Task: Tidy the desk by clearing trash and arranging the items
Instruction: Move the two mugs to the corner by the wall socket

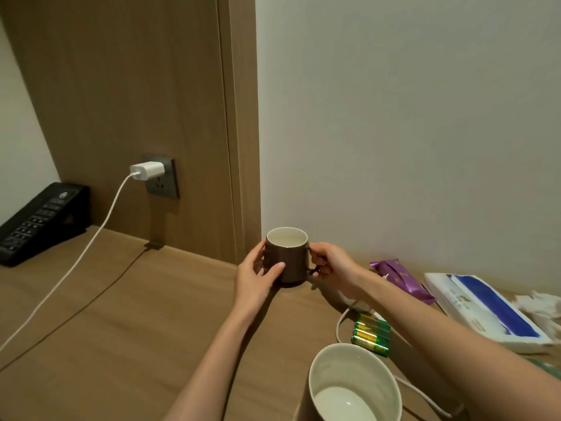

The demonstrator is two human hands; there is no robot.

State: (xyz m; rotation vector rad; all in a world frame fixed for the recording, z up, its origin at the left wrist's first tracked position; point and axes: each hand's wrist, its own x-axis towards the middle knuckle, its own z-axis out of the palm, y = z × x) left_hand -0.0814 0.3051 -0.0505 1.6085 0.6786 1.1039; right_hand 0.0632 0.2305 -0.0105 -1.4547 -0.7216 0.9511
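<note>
A brown mug [288, 256] with a pale inside stands upright on the wooden desk [121, 329], close to the wall corner. My left hand [258, 275] wraps round its left side, thumb across the front. My right hand [331, 264] grips the mug's handle on the right. A second mug [353, 387], pale inside, stands near the front edge under my right forearm. A pack of green batteries [372, 332] lies between the two mugs. A purple wrapper [400, 278], a white and blue tissue pack [482, 308] and crumpled white tissue [537, 305] lie to the right.
A black desk phone [39, 220] sits at the far left. A white charger [147, 171] is plugged into a wall socket, and its white cable [76, 262] trails across the desk's left part. Another white cable [340, 326] loops beside the batteries.
</note>
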